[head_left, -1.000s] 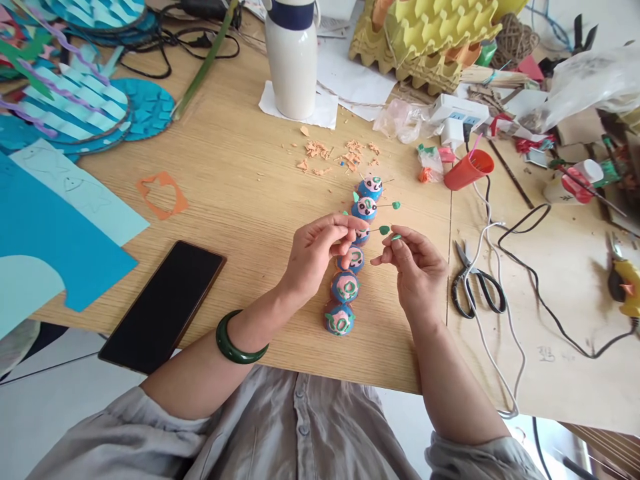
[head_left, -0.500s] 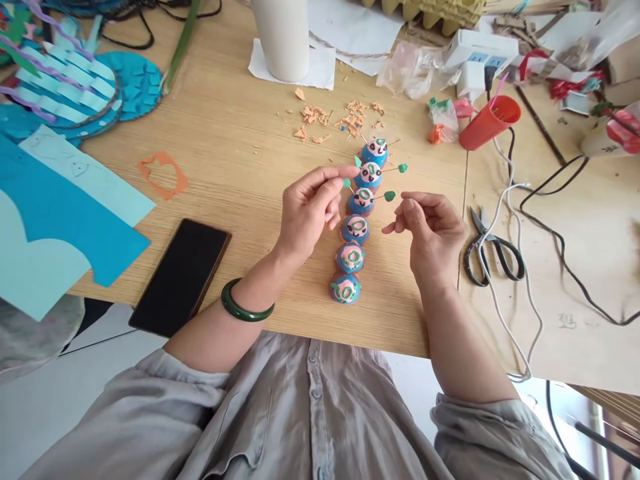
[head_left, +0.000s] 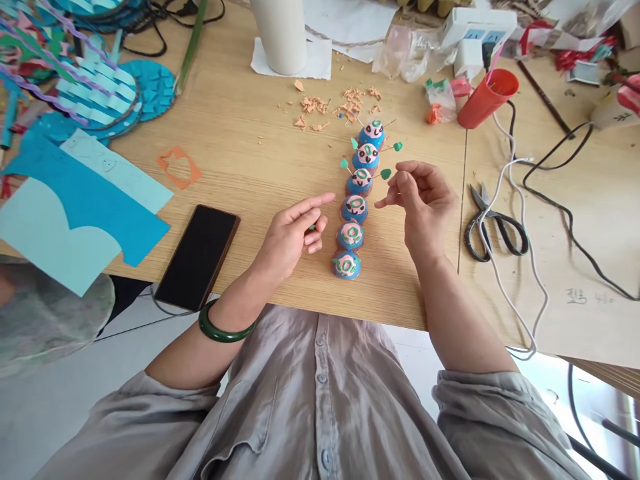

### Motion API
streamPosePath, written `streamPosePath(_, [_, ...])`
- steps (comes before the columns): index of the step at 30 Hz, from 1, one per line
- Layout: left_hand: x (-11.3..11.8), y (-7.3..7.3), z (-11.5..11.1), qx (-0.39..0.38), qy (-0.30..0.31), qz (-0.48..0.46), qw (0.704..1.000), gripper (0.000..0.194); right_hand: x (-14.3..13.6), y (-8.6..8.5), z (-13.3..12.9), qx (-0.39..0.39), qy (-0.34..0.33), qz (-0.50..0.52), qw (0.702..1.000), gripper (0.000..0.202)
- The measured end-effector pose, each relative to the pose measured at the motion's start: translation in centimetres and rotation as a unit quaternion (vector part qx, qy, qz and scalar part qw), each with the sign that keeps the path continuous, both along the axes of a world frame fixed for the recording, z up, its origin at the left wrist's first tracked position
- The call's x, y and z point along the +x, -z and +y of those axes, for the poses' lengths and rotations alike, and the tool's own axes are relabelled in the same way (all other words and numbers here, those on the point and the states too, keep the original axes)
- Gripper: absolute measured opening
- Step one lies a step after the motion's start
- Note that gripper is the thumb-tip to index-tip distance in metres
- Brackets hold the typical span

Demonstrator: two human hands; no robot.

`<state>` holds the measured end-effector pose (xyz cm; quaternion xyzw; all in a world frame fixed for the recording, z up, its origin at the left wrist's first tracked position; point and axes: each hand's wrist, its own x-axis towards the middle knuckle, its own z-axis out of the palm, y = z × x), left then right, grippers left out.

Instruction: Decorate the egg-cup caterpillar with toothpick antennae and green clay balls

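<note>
A row of small blue domes (head_left: 355,208) with pink tops and green rings runs up the table between my hands. The upper ones have dark facial marks, and some carry thin sticks tipped with green leaf-shaped pieces (head_left: 385,174). Left of the row, my left hand (head_left: 293,237) has its index finger stretched out and its other fingers curled around a bit of green clay (head_left: 313,227), mostly hidden. To the row's right, my right hand (head_left: 425,197) hovers near a green leaf piece, thumb and index finger pinched together; whatever they hold is too small to make out.
A black phone (head_left: 197,257) lies at the front edge, beside blue paper sheets (head_left: 100,193). Black-handled scissors (head_left: 493,227) and a white cable (head_left: 525,267) are on the right. Behind stand a red cup (head_left: 487,100) and a white cylinder (head_left: 280,37), near orange shavings (head_left: 353,103).
My left hand has drawn back from the green-tipped sticks, down and left toward me. My right hand keeps its pinch beside the row. The whole view has shifted slightly.
</note>
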<state>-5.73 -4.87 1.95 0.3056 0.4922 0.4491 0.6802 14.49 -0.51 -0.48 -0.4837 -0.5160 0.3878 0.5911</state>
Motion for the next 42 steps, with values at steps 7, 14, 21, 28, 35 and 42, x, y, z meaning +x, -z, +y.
streamPosePath(7, [-1.0, 0.6, -1.6, -0.015, -0.018, -0.003, 1.0, 0.03, -0.4, -0.3, -0.6, -0.018, -0.033, -0.017, 0.999, 0.036])
streamPosePath(14, [-1.0, 1.1, -1.3, -0.022, -0.029, -0.006, 0.999, 0.033, -0.6, -0.1, -0.3, 0.005, -0.056, 0.011, 0.998, 0.033])
streamPosePath(21, [-0.5, 1.1, -0.2, 0.004, -0.038, 0.004, 0.999, 0.024, -0.5, -0.4, -0.5, -0.011, -0.054, 0.025, 0.998, 0.026])
streamPosePath(28, [0.0, 1.2, 0.4, 0.017, -0.009, 0.0, 1.0, 0.031, -0.4, -0.4, -0.6, -0.032, -0.076, 0.006, 0.997, 0.022])
streamPosePath(35, [1.0, 0.7, 1.2, 0.078, 0.019, 0.064, 0.995, 0.035, -0.4, -0.7, -0.6, -0.103, -0.142, 0.119, 0.977, 0.023])
streamPosePath(42, [2.9, 0.2, 2.0, 0.149, 0.013, 0.122, 0.981, 0.031, -0.2, -0.5, -0.8, -0.11, -0.161, 0.096, 0.976, 0.02])
